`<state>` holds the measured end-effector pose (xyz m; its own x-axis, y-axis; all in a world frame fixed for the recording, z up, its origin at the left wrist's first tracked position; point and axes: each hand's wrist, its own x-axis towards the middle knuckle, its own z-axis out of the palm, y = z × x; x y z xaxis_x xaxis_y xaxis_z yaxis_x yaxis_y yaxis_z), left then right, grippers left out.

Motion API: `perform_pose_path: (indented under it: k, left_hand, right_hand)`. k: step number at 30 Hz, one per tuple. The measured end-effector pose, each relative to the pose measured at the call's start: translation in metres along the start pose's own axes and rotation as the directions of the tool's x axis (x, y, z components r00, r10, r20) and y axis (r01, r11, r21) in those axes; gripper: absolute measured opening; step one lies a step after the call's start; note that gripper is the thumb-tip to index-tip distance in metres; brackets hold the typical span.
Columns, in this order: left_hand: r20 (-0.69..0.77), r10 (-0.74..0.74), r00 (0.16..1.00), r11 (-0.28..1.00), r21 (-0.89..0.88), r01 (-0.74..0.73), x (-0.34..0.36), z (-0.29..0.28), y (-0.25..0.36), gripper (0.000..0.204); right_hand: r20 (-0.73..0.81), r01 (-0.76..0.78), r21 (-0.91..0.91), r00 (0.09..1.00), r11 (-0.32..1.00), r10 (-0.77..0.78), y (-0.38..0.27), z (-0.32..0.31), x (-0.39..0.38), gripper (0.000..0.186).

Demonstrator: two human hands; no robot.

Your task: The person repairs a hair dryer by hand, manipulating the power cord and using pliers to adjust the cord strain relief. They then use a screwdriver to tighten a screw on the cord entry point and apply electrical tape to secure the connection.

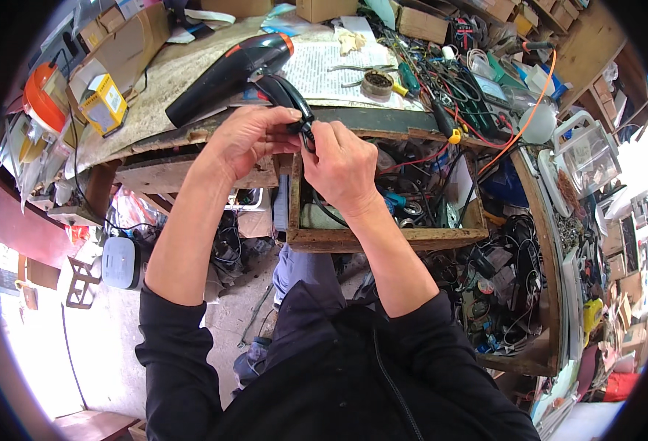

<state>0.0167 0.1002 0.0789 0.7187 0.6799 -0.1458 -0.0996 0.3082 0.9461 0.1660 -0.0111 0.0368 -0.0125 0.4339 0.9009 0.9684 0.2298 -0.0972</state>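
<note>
A black hair dryer [217, 77] with an orange band lies on its side on the worktop, its handle [283, 95] reaching toward me over the front edge. My left hand [243, 143] has its thumb and fingers closed round the lower end of that handle, near the cord junction [307, 126]. My right hand [339, 162] is closed on the black cord just below the handle, beside my left hand; the exact spot its fingertips press is hidden.
The worn worktop [140, 128] bears a yellow box [103, 103], pliers, a tin [377, 84] and tangled leads [449, 103]. An open wooden drawer [386, 239] full of parts juts out below my hands. A crowded bin of cables [508, 287] is at the right.
</note>
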Motion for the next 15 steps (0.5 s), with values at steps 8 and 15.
perform_pose_path:
  k: [8, 15]
  left_hand:
    - [0.029, -0.012, 0.999, 1.0, 0.024, 0.011, 0.0, -0.003, 0.0, 0.02]
    - [0.027, -0.024, 0.999, 0.999, 0.022, 0.024, 0.001, -0.004, 0.001, 0.021]
  right_hand:
    - [-0.05, -0.297, 0.277, 0.945, 0.914, 0.322, -0.01, 0.009, -0.002, 0.019]
    - [-0.005, -0.229, 0.197, 0.972, 0.953, 0.234, -0.01, 0.007, 0.0, 0.017]
